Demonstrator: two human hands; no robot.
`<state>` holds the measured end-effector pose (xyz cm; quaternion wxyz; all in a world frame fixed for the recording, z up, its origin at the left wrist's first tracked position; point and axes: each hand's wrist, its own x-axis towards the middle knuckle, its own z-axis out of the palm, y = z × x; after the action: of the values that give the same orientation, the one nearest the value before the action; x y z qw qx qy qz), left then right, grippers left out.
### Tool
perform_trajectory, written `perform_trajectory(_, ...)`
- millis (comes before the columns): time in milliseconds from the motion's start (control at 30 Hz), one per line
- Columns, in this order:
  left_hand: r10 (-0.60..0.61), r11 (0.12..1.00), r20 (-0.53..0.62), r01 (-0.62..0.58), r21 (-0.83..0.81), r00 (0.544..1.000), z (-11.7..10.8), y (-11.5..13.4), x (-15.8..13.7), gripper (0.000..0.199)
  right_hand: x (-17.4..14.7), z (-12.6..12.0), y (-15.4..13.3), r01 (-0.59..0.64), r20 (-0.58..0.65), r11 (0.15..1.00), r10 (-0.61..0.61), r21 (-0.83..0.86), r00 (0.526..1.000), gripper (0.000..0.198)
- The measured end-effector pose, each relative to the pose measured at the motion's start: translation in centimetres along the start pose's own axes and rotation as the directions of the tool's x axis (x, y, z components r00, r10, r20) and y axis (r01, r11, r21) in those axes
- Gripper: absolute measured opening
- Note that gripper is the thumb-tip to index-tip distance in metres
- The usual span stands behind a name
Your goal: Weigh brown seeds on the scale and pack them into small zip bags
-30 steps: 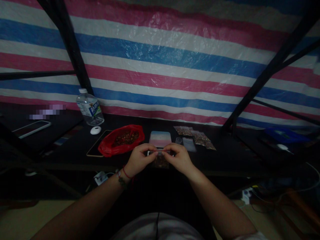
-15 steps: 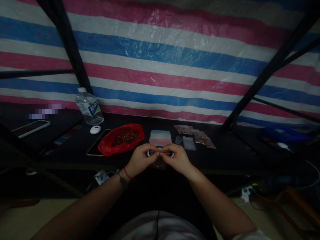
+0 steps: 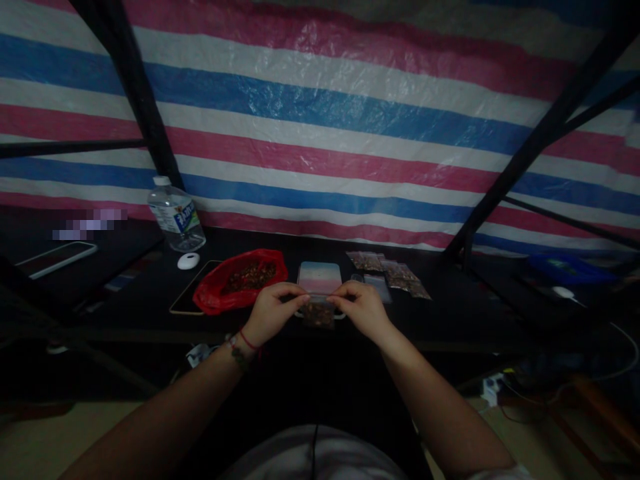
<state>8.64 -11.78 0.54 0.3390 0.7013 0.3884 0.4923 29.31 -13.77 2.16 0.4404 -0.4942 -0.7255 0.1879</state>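
A small clear zip bag [image 3: 319, 315] with brown granules in it hangs between my hands at the table's front edge. My left hand [image 3: 277, 308] pinches its upper left corner, and my right hand [image 3: 361, 308] pinches the upper right one. Just behind the bag lies a flat device with a blue-to-pink top [image 3: 320, 275], partly hidden by the bag and fingers. To the left, an open red plastic bag [image 3: 206, 293] holds more of the brown bits [image 3: 250, 276]. On the right are several filled zip bags [image 3: 400, 272] and a flat, pale zip bag [image 3: 379, 287].
A dark-screened tablet [image 3: 186, 298] lies partly under the red bag. Behind it stand a clear plastic bottle [image 3: 177, 217] and a white rounded object [image 3: 189, 261]. Black metal posts [image 3: 145, 107] frame a striped plastic sheet [image 3: 320, 147]. A blue item [image 3: 570, 269] lies at far right.
My hands have moved apart along the bag's top edge, from meeting at its middle to its two corners. More of the filled bag now shows between them.
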Motion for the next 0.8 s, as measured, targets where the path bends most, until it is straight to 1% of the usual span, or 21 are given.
perform_trajectory(67, -0.033, 0.999, -0.02, 0.032, -0.027, 0.999, 0.1, 0.1, 0.0, 0.018, -0.1, 0.3, 0.2, -0.079, -0.041, 0.997, 0.08, 0.025, 0.996, 0.022)
perform_trajectory(100, -0.043, 0.998, -0.032, 0.042, -0.04, 0.999, 0.1, 0.1, -0.1, 0.019, -0.2, 0.6, 0.3, -0.097, -0.034, 0.994, 0.098, 0.047, 0.995, 0.021)
perform_trajectory(167, -0.052, 0.997, -0.048, 0.049, -0.058, 0.997, 0.3, 0.1, -0.2, 0.019, -0.3, 1.1, 0.4, -0.089, 0.036, 0.991, 0.086, 0.099, 0.996, 0.018)
perform_trajectory(200, -0.055, 0.997, -0.052, 0.052, -0.061, 0.997, 0.4, 0.1, -0.3, 0.019, -0.3, 1.2, 0.5, -0.078, 0.085, 0.989, 0.068, 0.123, 0.994, 0.02)
perform_trajectory(267, -0.068, 0.996, -0.05, 0.064, -0.066, 0.996, 0.5, 0.1, -0.3, 0.02, -0.1, 0.9, 0.7, -0.086, 0.162, 0.983, 0.059, 0.165, 0.985, 0.02)
perform_trajectory(300, -0.077, 0.994, -0.05, 0.073, -0.077, 0.996, 0.5, 0.0, -0.2, 0.021, 0.1, 0.4, 0.9, -0.104, 0.169, 0.977, 0.073, 0.184, 0.983, 0.018)
perform_trajectory(367, -0.093, 0.99, -0.071, 0.084, -0.112, 0.993, 0.3, -0.3, 0.0, 0.026, 0.5, -1.3, 1.8, -0.147, 0.123, 0.962, 0.122, 0.229, 0.985, 0.019)
perform_trajectory(433, -0.107, 0.986, -0.121, 0.09, -0.141, 0.987, -0.1, -0.9, 0.4, 0.032, 0.6, -3.8, 3.3, -0.179, -0.004, 0.947, 0.187, 0.268, 0.982, 0.023)
perform_trajectory(467, -0.113, 0.985, -0.152, 0.091, -0.147, 0.982, -0.4, -1.3, 0.6, 0.034, 0.5, -5.2, 4.3, -0.203, -0.06, 0.938, 0.228, 0.28, 0.972, 0.026)
perform_trajectory(500, -0.12, 0.984, -0.181, 0.094, -0.149, 0.976, -0.6, -1.7, 0.9, 0.035, 0.2, -6.7, 5.6, -0.238, -0.13, 0.922, 0.288, 0.304, 0.949, 0.03)
perform_trajectory(567, -0.134, 0.982, -0.214, 0.101, -0.157, 0.968, -1.0, -2.5, 1.3, 0.036, -0.7, -9.5, 8.3, -0.32, -0.203, 0.889, 0.396, 0.327, 0.895, 0.038)
perform_trajectory(633, -0.14, 0.98, -0.218, 0.104, -0.17, 0.966, -1.2, -3.2, 1.5, 0.036, -2.0, -11.8, 11.2, -0.406, -0.283, 0.878, 0.468, 0.252, 0.837, 0.044)
perform_trajectory(667, -0.14, 0.98, -0.211, 0.105, -0.169, 0.968, -1.3, -3.3, 1.6, 0.036, -2.6, -12.6, 12.6, -0.457, -0.282, 0.869, 0.494, 0.191, 0.822, 0.046)
perform_trajectory(700, -0.136, 0.981, -0.203, 0.104, -0.161, 0.97, -1.3, -3.4, 1.6, 0.036, -3.2, -13.3, 13.8, -0.509, -0.277, 0.854, 0.517, 0.104, 0.81, 0.046)
perform_trajectory(733, -0.132, 0.984, -0.19, 0.105, -0.142, 0.973, -1.3, -3.4, 1.6, 0.036, -3.7, -13.7, 14.9, -0.555, -0.3, 0.832, 0.528, -0.004, 0.794, 0.044)
perform_trajectory(800, -0.127, 0.991, -0.167, 0.116, -0.073, 0.978, -1.4, -3.2, 1.7, 0.034, -4.4, -14.0, 16.6, -0.597, -0.325, 0.768, 0.518, -0.231, 0.791, 0.04)
